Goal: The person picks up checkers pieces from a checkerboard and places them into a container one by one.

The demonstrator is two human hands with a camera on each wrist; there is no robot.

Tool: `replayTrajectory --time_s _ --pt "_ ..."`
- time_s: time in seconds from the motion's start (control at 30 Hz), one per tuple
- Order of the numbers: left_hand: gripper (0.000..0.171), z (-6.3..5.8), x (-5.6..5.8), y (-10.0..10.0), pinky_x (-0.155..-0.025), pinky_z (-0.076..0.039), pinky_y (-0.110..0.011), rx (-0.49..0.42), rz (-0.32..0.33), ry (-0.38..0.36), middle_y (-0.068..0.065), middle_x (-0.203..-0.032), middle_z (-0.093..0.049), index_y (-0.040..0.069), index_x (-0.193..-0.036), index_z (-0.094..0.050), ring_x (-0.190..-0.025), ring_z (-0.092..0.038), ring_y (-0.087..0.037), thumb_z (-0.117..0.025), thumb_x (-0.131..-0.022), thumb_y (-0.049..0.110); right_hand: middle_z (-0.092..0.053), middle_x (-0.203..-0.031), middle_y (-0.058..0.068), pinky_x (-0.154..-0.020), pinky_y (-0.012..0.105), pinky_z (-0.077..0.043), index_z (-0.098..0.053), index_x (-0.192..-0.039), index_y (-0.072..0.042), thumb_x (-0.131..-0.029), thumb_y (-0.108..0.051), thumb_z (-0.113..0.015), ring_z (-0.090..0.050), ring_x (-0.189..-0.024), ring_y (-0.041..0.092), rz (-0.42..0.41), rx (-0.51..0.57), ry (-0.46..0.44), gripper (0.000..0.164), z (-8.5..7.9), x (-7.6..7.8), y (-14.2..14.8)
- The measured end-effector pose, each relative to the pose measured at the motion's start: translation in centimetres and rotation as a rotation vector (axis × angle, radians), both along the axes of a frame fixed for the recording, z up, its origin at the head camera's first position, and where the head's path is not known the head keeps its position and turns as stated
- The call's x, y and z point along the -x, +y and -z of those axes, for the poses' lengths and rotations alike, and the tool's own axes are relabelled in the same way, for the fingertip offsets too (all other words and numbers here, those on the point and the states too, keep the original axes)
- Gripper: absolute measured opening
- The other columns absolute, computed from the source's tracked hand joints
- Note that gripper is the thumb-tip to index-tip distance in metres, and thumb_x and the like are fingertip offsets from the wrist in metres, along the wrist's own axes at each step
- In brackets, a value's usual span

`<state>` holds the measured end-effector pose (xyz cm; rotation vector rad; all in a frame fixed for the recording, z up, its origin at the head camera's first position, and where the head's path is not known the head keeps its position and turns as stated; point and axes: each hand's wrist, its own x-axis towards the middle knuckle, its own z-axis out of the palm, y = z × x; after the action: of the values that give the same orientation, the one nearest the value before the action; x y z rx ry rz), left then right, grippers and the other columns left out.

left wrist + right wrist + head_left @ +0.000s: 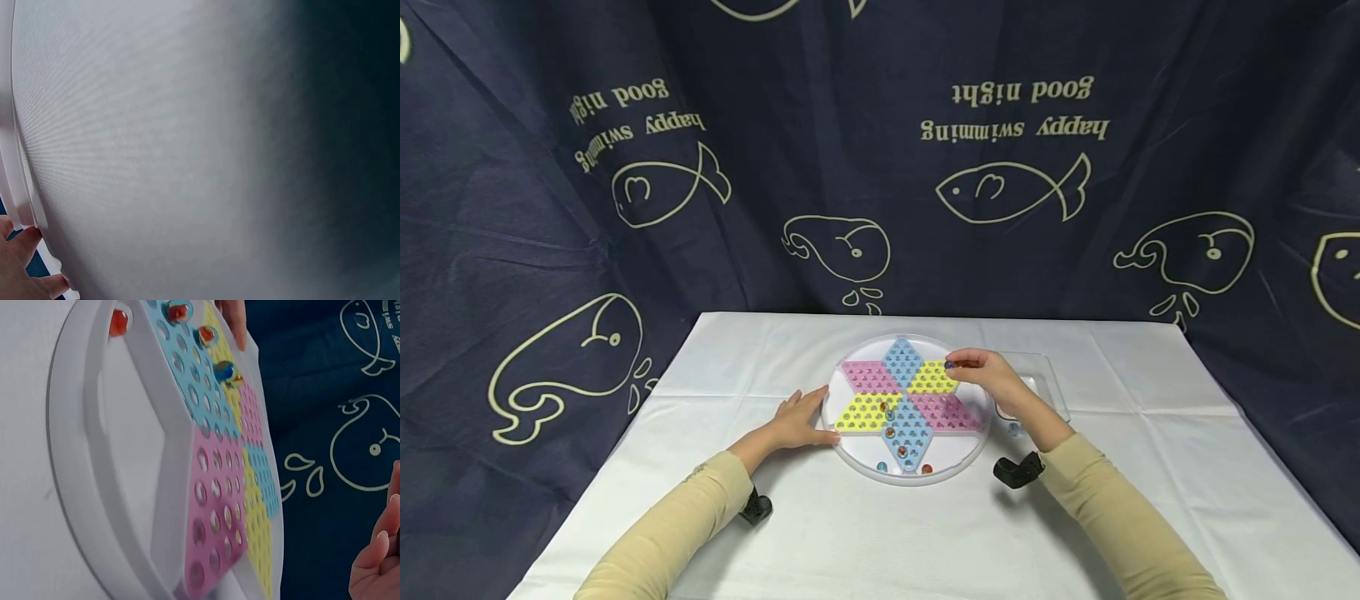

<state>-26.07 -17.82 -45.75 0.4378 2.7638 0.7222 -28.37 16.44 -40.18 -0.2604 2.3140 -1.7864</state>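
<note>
"Marble point(949, 365), dark blue, pinched in the right hand point(992, 377), up at the outer tip of the far yellow patch on the board point(955, 450)!"

"Seated in a hole?"

"Can't tell, the fingers hide it."

"And the left hand point(793, 422)?"

"Spread and gripping nothing, fingertips against the board's left rim."

"Others on the star?"

"Four! Three orange, one bluish, running from the left yellow patch down onto the near blue one."

"Near edge?"

"Two more in the white border: an orange one point(927, 469) and a blue-green one point(882, 467)."

"To the right?"

"Clear tray point(1043, 367), partly behind the right hand, then white cloth point(865, 542) all round, and beyond it a dark curtain point(850, 125) with fish and whales"
</note>
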Motion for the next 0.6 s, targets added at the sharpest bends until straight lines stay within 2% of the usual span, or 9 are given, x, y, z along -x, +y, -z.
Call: replayTrajectory --time_s 0.17,0.2,0.37,0.5,0.6 --pt "0.101 0.0 0.0 0.0 -0.108 -0.005 -0.062 -0.004 -0.001 0.000 -0.017 -0.149 -0.024 0.002 -0.145 -0.020 -0.134 -0.009 -0.050 -0.070 -0.072 0.051 -0.063 -0.102 0.002 -0.099 0.040 -0.038 -0.052 -0.121 0.008 -0.084 -0.017 -0.065 -0.056 -0.089 0.004 0.021 -0.015 0.016 0.046 -0.1 0.1 1.3" --pt "0.101 0.0 0.0 0.0 -0.108 -0.005 -0.062 -0.004 -0.001 0.000 -0.017 -0.149 -0.024 0.002 -0.145 -0.020 -0.134 -0.009 -0.050 -0.070 -0.072 0.051 -0.062 -0.099 -0.003 -0.098 0.038 -0.039 -0.052 -0.121 0.007 -0.084 -0.018 -0.066 -0.056 -0.090 0.004 0.027 -0.016 0.018 0.046 -0.1 0.1 1.6" --pt "0.101 0.0 0.0 0.0 -0.108 -0.005 -0.061 -0.008 -0.002 -0.002 -0.018 -0.149 -0.024 0.002 -0.145 -0.020 -0.134 -0.009 -0.050 -0.071 -0.072 0.051 -0.060 -0.092 -0.014 -0.089 0.025 -0.042 -0.051 -0.121 0.009 -0.084 -0.018 -0.066 -0.054 -0.090 0.002 0.050 -0.004 0.035 0.048 -0.4 0.0 2.9" --pt "0.101 -0.1 0.0 0.1 -0.109 -0.004 -0.061 -0.008 -0.004 -0.008 -0.017 -0.149 -0.024 0.003 -0.145 -0.019 -0.134 -0.008 -0.049 -0.070 -0.073 0.050 -0.060 -0.088 -0.017 -0.082 0.017 -0.045 -0.049 -0.122 0.011 -0.084 -0.018 -0.067 -0.056 -0.087 -0.001 0.065 0.018 0.042 0.051 -0.4 0.0 3.8" --pt "0.100 -0.2 0.0 0.1 -0.109 -0.004 -0.060 -0.003 -0.005 -0.011 -0.016 -0.149 -0.023 0.003 -0.145 -0.019 -0.135 -0.008 -0.049 -0.070 -0.073 0.050 -0.060 -0.087 -0.018 -0.080 0.017 -0.046 -0.049 -0.121 0.010 -0.084 -0.017 -0.067 -0.056 -0.085 -0.002 0.072 0.026 0.046 0.050 -0.3 0.0 4.5"
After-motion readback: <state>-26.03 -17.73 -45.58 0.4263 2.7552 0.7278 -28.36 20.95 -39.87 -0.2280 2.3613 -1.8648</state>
